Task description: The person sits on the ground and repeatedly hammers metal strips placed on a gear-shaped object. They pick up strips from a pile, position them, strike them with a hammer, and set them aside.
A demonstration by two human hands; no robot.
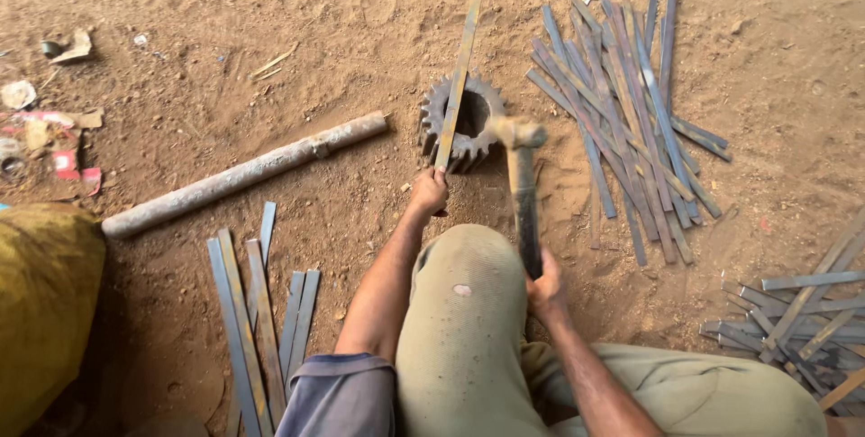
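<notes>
My left hand (pixel 430 192) grips the near end of a long flat metal strip (pixel 461 63) that lies across a toothed steel gear (pixel 491 117) on the dirt. My right hand (pixel 544 288) holds a hammer (pixel 523 185) by its dark handle. The hammer's head is blurred, raised just right of the gear. My knee in khaki trousers sits between both arms.
A pile of several flat metal strips (pixel 631 104) lies to the right of the gear, another heap (pixel 802 320) at the far right, and a few strips (pixel 257 311) at lower left. A grey pipe (pixel 243 176) lies left. A yellow sack (pixel 45 302) and litter (pixel 45 131) are at the left edge.
</notes>
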